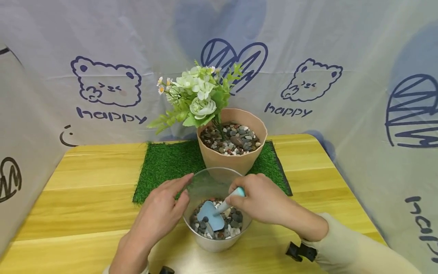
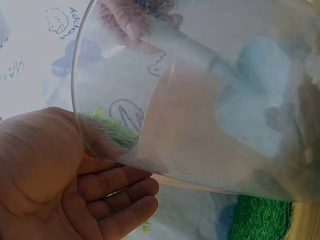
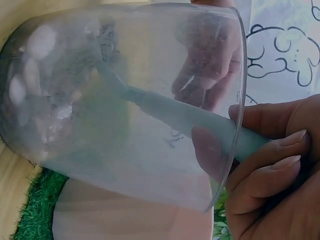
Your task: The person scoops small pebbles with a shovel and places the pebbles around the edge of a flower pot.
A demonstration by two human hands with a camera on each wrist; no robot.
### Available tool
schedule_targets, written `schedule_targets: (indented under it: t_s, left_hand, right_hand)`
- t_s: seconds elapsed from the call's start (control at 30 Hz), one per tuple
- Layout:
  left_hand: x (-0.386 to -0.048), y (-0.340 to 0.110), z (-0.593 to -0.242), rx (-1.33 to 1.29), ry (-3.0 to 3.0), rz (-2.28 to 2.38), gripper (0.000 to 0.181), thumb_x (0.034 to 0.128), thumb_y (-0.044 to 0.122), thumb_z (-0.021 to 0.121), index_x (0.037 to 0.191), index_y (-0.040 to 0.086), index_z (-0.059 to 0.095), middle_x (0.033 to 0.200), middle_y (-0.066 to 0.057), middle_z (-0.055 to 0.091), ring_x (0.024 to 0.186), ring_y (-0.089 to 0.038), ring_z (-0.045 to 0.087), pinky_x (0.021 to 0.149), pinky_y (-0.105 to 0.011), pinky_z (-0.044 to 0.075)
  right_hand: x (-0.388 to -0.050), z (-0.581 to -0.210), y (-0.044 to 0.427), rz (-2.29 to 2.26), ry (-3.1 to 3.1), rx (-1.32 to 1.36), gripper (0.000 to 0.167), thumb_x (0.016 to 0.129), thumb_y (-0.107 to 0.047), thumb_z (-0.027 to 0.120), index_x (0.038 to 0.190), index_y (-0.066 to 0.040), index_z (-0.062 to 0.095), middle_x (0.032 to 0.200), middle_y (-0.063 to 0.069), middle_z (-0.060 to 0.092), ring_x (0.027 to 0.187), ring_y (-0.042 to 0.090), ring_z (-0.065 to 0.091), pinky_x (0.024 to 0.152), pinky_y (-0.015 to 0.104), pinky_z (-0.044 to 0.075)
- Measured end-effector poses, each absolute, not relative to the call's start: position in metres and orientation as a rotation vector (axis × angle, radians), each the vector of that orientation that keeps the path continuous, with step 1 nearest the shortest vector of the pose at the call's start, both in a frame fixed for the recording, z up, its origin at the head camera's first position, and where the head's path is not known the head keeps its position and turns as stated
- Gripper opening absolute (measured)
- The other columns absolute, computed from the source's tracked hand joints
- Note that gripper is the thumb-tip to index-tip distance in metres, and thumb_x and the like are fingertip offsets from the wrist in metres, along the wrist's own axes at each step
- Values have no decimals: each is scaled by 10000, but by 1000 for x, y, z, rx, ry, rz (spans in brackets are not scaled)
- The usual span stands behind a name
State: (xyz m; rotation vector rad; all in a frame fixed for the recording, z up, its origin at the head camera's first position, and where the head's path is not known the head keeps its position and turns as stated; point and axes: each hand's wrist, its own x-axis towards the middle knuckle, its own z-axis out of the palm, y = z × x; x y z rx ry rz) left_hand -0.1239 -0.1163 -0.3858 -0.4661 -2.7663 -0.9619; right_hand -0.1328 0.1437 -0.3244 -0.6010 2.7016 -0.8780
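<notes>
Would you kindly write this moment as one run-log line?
left hand: at rim of clear container | right hand: grips shovel handle | shovel blade: among pebbles in container | flower pot: on green mat

Head cam: 2x "happy" on rear cloth backdrop (image 1: 157,34), lowercase, dk blue, hand-drawn style. L lettering (image 1: 111,115) = right under L bear drawing (image 1: 107,87), sloping slightly dn to R. R lettering (image 1: 288,110) = under R bear drawing (image 1: 312,80), looks smaller, also sloping dn to R. Side cloth (image 1: 366,125) at far R: sideways lettering (image 1: 421,226), runs top to btm, "hap" legible, remainder cut by frame edge. L wrist cam: small "happy" lettering (image 2: 71,23) top L on cloth, steeply turned, next to a bear drawing. R wrist cam: blurry dk marks (image 3: 175,139) seen thru clear bucket (image 3: 150,170), poss. lettering, illegible.
</notes>
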Motion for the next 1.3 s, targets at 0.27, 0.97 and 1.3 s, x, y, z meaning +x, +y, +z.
schedule_targets:
  t_s: [0.27,0.97,1.3]
  left_hand:
    - [-124,-115,-384,-471,-2761,-955,450,1053,186,587,1502,187,610,1424,-93,683,1294,-319,657,997,-525,585]
    - [-124,-115,-384,-462,-2768,-959,447,1051,190,584,1497,186,616,1425,-100,681,1291,-319,657,970,-509,584]
    - [-123,-114,-384,-455,-2770,-954,452,1051,189,588,1502,194,611,1432,-101,676,1138,-249,685,881,-439,569]
  right_hand:
    - [-130,-324,146,-869,2639,-580,87,963,-241,750,925,-166,774,684,-97,645,540,87,508,504,262,442]
    - [-131,-315,162,-971,2542,-594,96,966,-229,733,916,-175,793,616,-87,564,500,83,371,483,224,341]
    - [-138,-317,174,-1059,2470,-523,102,973,-197,725,932,-138,798,735,-26,727,523,127,370,485,240,321]
